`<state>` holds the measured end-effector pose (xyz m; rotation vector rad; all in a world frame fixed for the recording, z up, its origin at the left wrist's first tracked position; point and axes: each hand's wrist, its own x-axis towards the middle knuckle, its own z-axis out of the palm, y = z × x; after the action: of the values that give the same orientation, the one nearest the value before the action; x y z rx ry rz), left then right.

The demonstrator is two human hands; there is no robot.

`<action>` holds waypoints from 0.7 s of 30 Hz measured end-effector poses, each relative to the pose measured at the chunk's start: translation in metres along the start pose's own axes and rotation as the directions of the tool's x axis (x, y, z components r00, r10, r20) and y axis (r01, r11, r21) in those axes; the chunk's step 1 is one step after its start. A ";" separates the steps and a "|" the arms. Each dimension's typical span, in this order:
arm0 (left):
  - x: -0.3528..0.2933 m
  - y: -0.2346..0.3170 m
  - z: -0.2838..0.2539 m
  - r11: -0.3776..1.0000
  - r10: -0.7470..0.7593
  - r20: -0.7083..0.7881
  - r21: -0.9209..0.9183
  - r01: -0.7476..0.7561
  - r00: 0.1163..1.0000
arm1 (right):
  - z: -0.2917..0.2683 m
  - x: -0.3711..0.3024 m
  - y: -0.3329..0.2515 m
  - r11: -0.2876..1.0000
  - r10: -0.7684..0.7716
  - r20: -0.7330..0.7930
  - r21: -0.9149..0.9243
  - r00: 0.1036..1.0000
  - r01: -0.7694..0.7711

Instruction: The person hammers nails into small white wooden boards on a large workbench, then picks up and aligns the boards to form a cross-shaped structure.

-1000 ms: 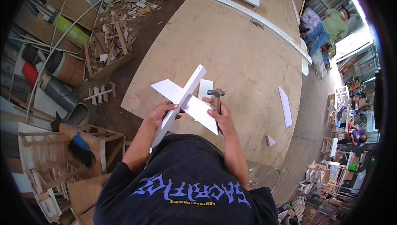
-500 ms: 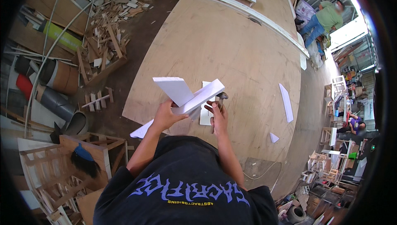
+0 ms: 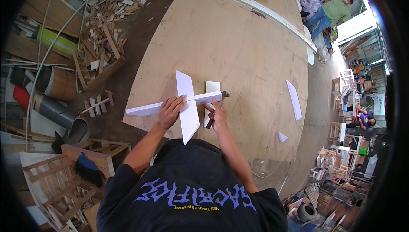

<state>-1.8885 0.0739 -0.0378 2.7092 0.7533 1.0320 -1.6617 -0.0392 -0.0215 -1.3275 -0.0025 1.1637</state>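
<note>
A white cross-shaped piece of two joined boards (image 3: 187, 102) lies over the near edge of a large plywood table (image 3: 238, 44). My left hand (image 3: 169, 111) grips it at the joint where the long strip meets the wide board. My right hand (image 3: 218, 113) holds a hammer (image 3: 214, 106) by its handle, with the head next to the strip's right end. A small pale block (image 3: 211, 87) lies just behind the strip.
Two white offcuts (image 3: 294, 99) (image 3: 282, 137) lie on the table's right side, with long white boards (image 3: 251, 4) at the far edge. Scrap wood (image 3: 102, 40) covers the floor at left. A wooden frame and brush (image 3: 87, 168) stand near left. Other people (image 3: 332, 10) sit far right.
The white piece has been swung round and laid down flatter, its long strip now running left to right. My right hand and the hammer stayed close to its right end.
</note>
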 end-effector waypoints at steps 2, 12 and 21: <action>-0.010 -0.009 0.010 1.000 0.008 0.025 -0.016 -0.007 1.000 | -0.001 0.008 0.003 1.000 0.010 -0.031 -0.001 0.999 -0.010; -0.029 -0.018 0.028 0.992 -0.052 0.136 -0.105 0.066 0.989 | -0.004 0.042 0.028 0.949 -0.089 -0.230 -0.314 0.969 0.012; -0.022 -0.003 0.008 0.951 -0.139 0.169 -0.251 0.178 0.976 | -0.021 0.029 0.030 0.945 -0.089 -0.224 -0.328 0.971 0.010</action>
<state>-1.8986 0.0661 -0.0571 2.4217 0.7349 0.8177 -1.6541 -0.0415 -0.0676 -1.7442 -0.0572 0.9826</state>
